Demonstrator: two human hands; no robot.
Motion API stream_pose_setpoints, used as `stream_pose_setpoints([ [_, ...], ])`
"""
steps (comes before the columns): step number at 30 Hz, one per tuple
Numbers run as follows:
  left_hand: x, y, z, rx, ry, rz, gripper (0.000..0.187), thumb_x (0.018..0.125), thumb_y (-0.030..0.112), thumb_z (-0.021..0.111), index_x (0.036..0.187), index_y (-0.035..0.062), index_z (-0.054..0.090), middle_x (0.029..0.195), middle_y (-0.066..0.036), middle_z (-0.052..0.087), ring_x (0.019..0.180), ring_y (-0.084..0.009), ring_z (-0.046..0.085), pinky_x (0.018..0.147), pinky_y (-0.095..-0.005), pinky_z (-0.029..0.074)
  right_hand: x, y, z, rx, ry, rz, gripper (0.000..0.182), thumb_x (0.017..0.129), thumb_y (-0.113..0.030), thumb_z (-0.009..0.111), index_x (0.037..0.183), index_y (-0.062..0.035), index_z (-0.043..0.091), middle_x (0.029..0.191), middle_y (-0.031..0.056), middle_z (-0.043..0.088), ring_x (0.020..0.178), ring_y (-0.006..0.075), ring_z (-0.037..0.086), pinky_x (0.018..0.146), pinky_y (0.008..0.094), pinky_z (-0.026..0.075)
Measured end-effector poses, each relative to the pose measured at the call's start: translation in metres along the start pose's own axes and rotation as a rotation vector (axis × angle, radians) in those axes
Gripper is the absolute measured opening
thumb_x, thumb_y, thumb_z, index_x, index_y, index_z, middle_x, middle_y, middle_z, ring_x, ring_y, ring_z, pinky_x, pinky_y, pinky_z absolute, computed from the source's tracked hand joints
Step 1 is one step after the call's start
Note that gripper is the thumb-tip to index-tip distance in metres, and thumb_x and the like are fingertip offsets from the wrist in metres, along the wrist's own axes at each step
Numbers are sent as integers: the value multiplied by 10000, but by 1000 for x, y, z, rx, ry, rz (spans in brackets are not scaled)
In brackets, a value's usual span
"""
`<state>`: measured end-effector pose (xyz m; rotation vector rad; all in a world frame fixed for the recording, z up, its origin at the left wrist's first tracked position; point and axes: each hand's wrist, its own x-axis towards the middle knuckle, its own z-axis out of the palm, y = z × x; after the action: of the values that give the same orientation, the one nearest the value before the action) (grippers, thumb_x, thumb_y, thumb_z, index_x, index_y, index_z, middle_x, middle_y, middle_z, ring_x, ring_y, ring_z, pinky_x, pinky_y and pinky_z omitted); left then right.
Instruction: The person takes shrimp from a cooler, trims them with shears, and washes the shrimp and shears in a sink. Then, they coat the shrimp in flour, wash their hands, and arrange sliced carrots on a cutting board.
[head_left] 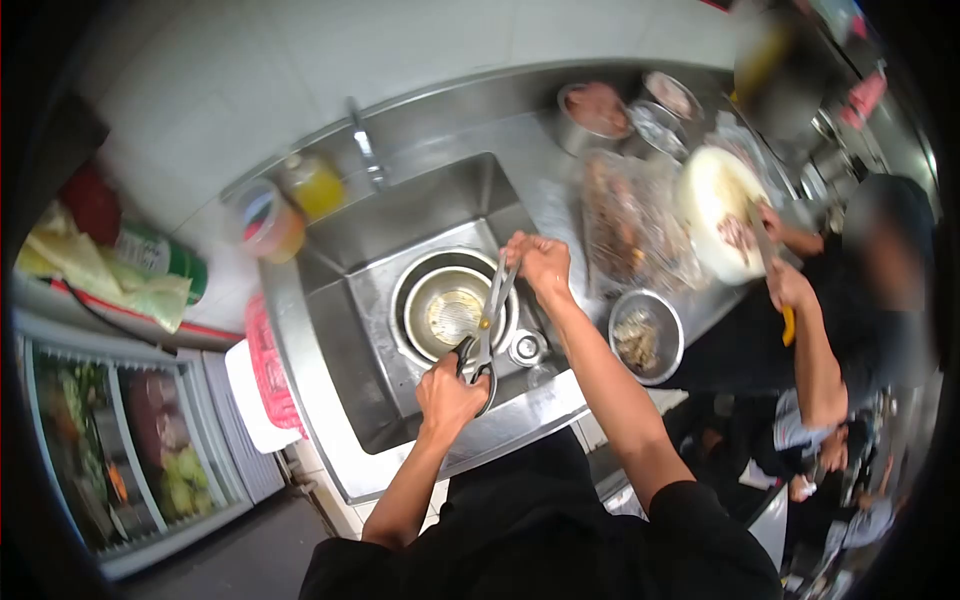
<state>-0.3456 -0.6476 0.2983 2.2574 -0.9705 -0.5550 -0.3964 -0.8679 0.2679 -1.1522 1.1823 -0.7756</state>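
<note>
My left hand [450, 396] is closed around the black handles of a pair of scissors [487, 324], whose blades point up and away over the sink [335, 345]. At the blade tips, the fingers of my right hand [543, 264] are curled closed; what they pinch is too small or hidden to name. Below the scissors, a round metal pot [412, 300] stands on the sink floor, with a smaller metal bowl [440, 290] inside it. Right of my right forearm, a steel bowl [677, 352] on the counter holds small greyish-brown pieces that look like shellfish.
A faucet [366, 150] rises behind the sink, beside a yellow liquid container [314, 188] and a plastic tub [268, 222]. Clear bags [635, 220] and meat containers [596, 112] crowd the counter. At right, a co-worker holds a knife [764, 238] over a white cutting board [712, 190].
</note>
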Motion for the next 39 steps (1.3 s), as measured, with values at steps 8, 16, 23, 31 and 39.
stream_pose_setpoints([
  [8,23,-73,-19,-1443,-530,-382,346,716,240,535,878,-53,624,669,-107,579,520,-237,551,508,-335,461,77,-6,159,-612,-500,-596,581,811,-40,428,1375,-47,290,1314,248,411,1210,359,418,1033,388,322],
  [16,58,-80,-7,-2003,-657,-281,573,700,348,532,1009,-134,552,714,-164,572,534,-230,558,538,-322,505,122,7,243,-655,-692,-456,813,777,-191,536,1434,-90,67,1481,147,140,1340,295,225,1100,328,217],
  [23,87,-77,7,-2119,-519,-216,543,718,381,519,957,-105,559,710,-141,561,536,-192,529,514,-295,474,128,26,217,-366,-724,-360,742,795,-273,565,1408,-51,211,1434,218,240,1313,334,285,1075,351,265],
  [31,104,-70,16,-2178,-521,-301,521,714,369,516,950,-92,575,704,-115,569,548,-201,533,539,-283,463,40,45,163,391,-732,485,257,902,-138,492,1044,73,528,983,196,609,853,258,617,737,387,515],
  [39,79,-72,19,-2172,-485,-309,506,718,363,513,935,-90,577,700,-111,571,539,-191,533,498,-283,462,32,61,150,507,-681,649,216,884,-82,524,1025,77,562,926,181,634,750,245,633,667,345,536],
])
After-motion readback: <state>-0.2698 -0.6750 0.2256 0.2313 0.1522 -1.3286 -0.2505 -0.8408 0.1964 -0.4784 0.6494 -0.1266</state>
